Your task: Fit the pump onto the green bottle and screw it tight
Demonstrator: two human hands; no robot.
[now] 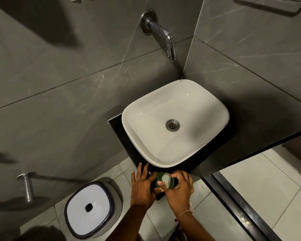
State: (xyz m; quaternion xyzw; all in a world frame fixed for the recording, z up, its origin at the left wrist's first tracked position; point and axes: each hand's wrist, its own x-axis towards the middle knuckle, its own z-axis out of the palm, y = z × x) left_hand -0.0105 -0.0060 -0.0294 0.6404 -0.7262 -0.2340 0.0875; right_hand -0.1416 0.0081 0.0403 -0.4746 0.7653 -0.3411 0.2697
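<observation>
A green bottle (158,179) stands on the dark counter just in front of the basin, seen from above. A pale pump head (167,180) sits on its top, nozzle pointing toward me. My right hand (180,190) wraps around the pump from the right, thumb and fingers closed on it. My left hand (142,184) lies against the bottle's left side, fingers spread toward the counter and thumb pressed to the bottle. The bottle's lower body is hidden by both hands.
A white basin (174,124) with a metal drain sits on the black counter (118,129). A chrome tap (165,35) juts from the grey tiled wall. A white-lidded bin (89,207) stands on the floor at lower left, and a metal wall bracket (27,186) protrudes nearby.
</observation>
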